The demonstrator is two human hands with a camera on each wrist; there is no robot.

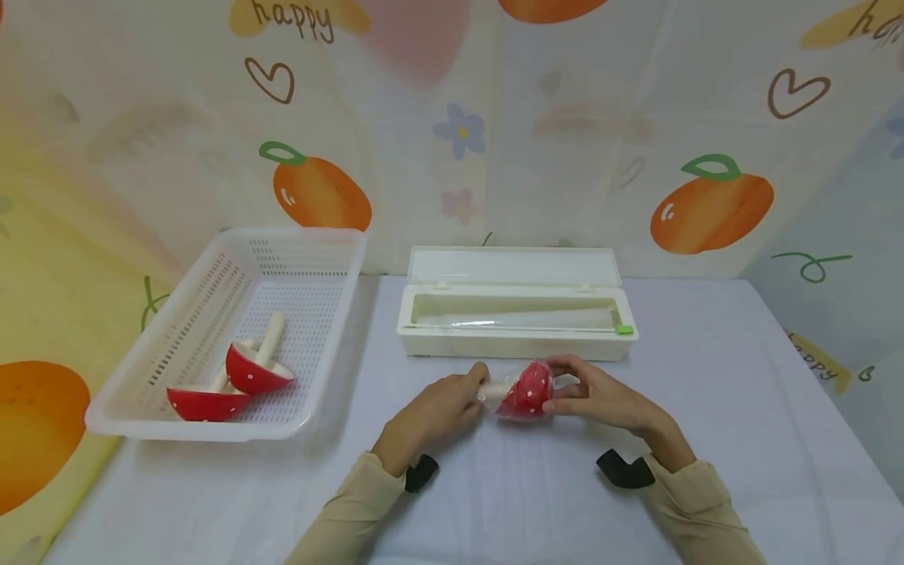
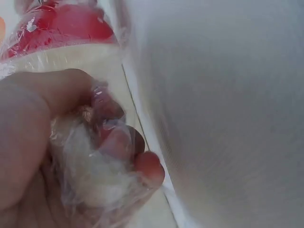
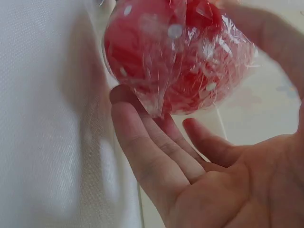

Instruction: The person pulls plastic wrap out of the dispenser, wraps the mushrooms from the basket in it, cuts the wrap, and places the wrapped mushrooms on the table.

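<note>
A toy mushroom (image 1: 528,392) with a red, white-dotted cap and pale stem is wrapped in clear plastic film. My left hand (image 1: 439,404) grips its stem; the left wrist view shows curled fingers around the film-covered stem (image 2: 95,175). At the cap's other end, my right hand (image 1: 606,399) holds the cap between thumb and fingers. Crinkled film covers the red cap (image 3: 166,57) in the right wrist view, where several fingertips (image 3: 127,118) lie against or close to its edge. Just behind the hands stands a white cling film box (image 1: 515,347), lid raised, with a roll inside.
On the left, a white perforated basket (image 1: 205,431) contains two more red-capped mushrooms (image 1: 257,369), which lie leaning together. A green slider (image 1: 625,329) sits at the film box's right end. A printed cloth (image 1: 537,180) hangs behind the white-covered table (image 1: 706,377).
</note>
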